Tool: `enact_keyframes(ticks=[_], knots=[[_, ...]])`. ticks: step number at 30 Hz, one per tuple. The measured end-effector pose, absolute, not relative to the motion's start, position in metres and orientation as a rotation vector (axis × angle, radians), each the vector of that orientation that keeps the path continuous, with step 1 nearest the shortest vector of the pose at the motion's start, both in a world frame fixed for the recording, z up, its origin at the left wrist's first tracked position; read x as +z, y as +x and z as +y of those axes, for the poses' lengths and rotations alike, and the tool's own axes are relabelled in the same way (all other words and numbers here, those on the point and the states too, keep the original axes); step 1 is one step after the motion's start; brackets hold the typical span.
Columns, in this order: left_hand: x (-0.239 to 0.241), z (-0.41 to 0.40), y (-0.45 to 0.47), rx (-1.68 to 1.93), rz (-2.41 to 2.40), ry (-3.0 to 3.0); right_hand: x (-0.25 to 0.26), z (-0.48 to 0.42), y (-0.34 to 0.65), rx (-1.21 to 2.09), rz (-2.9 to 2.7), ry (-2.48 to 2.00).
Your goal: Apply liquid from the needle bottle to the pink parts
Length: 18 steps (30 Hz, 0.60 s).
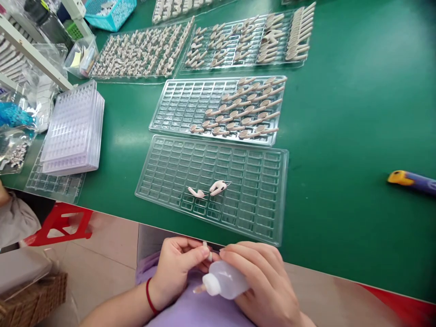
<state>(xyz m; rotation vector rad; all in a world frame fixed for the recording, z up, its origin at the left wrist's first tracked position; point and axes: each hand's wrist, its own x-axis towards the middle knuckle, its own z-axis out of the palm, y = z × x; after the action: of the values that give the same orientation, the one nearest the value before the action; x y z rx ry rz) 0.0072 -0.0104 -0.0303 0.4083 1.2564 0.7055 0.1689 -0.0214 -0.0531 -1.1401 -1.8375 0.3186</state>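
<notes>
My left hand (177,268) pinches a small white earbud-shaped part (206,249) between thumb and fingers, just below the table edge. My right hand (262,281) wraps round a small translucent squeeze bottle (225,279) whose white cap points left, close to the part. On the green table ahead lies a clear compartment tray (252,204) holding two pale pink earbud shells (208,190). Behind it a second clear tray (177,109) is partly filled with several similar shells.
Two more filled trays (143,52) sit at the back. A stack of clear trays (73,129) stands at the left, near bags of parts. A yellow and blue tool (410,180) lies at the right. A red stool (59,225) stands below the table's left.
</notes>
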Motion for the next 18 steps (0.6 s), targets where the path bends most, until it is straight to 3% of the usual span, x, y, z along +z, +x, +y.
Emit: enact_keyframes(ticks=[8, 12, 18], knots=[[-0.021, -0.008, -0.001, 0.625, 1.311, 0.585, -0.048, -0.017, 0.172, 0.359, -1.847, -1.082], [0.000, -0.005, -0.016, 0.643, 1.415, 1.334, -0.040, -0.017, 0.186, 0.512, -1.794, -0.974], [0.017, 0.008, -0.026, 0.753, 1.308, 2.144, -0.040, -0.019, 0.208, 0.417, -1.720, -1.073]])
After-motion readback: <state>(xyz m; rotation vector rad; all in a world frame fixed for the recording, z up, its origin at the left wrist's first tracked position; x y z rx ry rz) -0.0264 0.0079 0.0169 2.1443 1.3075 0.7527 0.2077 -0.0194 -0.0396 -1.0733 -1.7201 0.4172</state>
